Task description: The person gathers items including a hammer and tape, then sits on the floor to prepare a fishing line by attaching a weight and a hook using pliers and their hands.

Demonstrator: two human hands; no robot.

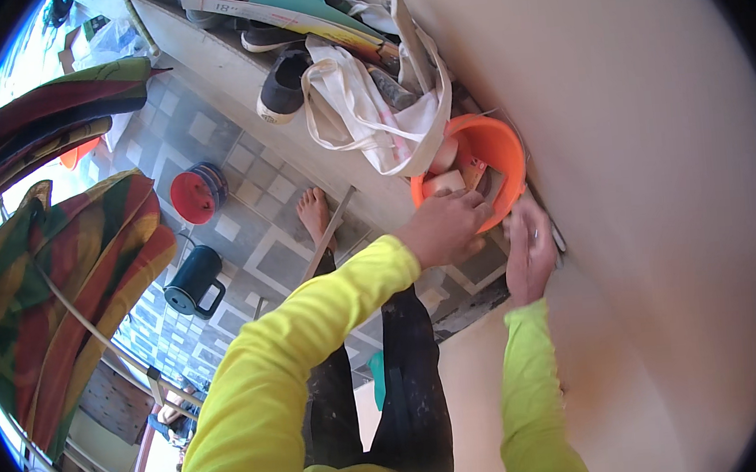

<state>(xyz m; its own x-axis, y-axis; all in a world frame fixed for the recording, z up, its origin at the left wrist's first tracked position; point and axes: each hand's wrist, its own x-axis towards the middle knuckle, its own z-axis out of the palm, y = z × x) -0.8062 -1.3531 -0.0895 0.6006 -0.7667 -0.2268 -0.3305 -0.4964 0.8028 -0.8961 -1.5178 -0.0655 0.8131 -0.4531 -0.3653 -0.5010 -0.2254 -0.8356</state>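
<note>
An orange plastic tub [511,159] sits against the wall, holding a pale block-like piece [447,182], a rounded pinkish piece [443,155] and a small red packet [474,172]. My left hand [442,228] bends over the tub's near rim. Its fingers are inside by the pale block and its thumb is outside, apparently gripping the rim. Just outside the tub's right edge is my right hand [531,249], its fingers curled close to the rim. Whatever those fingers may hold is hidden.
A white cloth bag [360,118] leans beside the tub, with dark shoes [284,85] and cardboard [290,17] behind it. Left on the tiled floor stand a red-and-blue bucket [200,193] and a dark green jug [193,281]. Patterned cloths [71,287] hang over a metal rack.
</note>
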